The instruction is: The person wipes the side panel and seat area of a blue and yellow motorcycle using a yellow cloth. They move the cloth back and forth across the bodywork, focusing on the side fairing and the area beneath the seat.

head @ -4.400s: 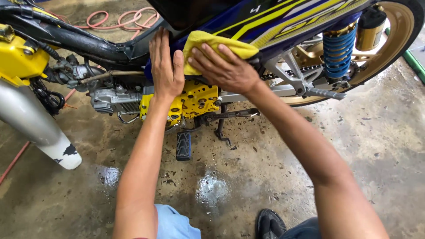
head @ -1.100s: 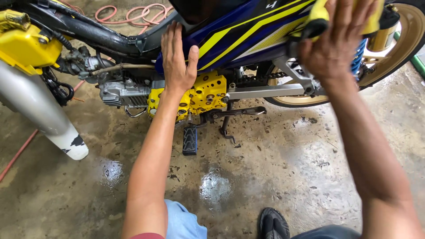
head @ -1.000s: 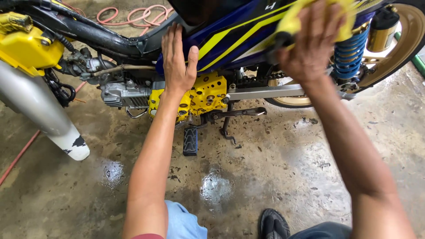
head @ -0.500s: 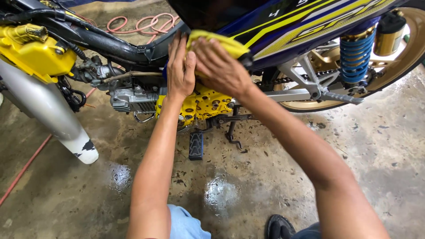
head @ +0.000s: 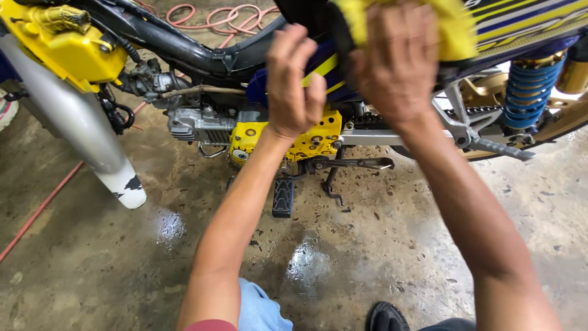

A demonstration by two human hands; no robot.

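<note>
A motorcycle stands side-on before me, with a blue and yellow side panel (head: 533,18), a yellow engine cover (head: 306,138) and a blue rear spring (head: 530,92). My left hand (head: 294,83) rests flat against the panel just above the engine cover, fingers together and pointing up. My right hand (head: 398,61) presses a yellow cloth (head: 453,27) onto the panel to the right of it. The cloth is blurred and mostly hidden by that hand.
A silver front fender (head: 79,135) slants down at the left under a yellow part (head: 67,43). A pink hose (head: 208,18) coils on the wet concrete floor (head: 343,257) behind the bike. A footpeg (head: 283,196) and stand hang below the engine. My dark shoe (head: 386,317) is at the bottom.
My right hand swept the cloth from the rear of the panel leftward to beside my left hand, and now sits slightly right again. My left hand stayed pressed on the panel.
</note>
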